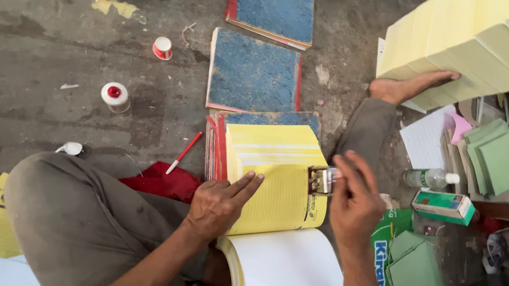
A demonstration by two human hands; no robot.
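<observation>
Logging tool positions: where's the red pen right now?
Head view, left of centre: the red pen lies on the floor between the person's bent knee and the stack of blue-covered books, just above the left hand.

grey-brown trousers, striped shirt hem, bare forearms, bare foot, no gloves on hands

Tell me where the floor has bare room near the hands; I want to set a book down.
Bare concrete lies at upper left, between the small red-capped bottle, the bent knee and the blue books. It is crowded at right: yellow paper stack, green card pile, clear bottle and small box sit close together.
</observation>
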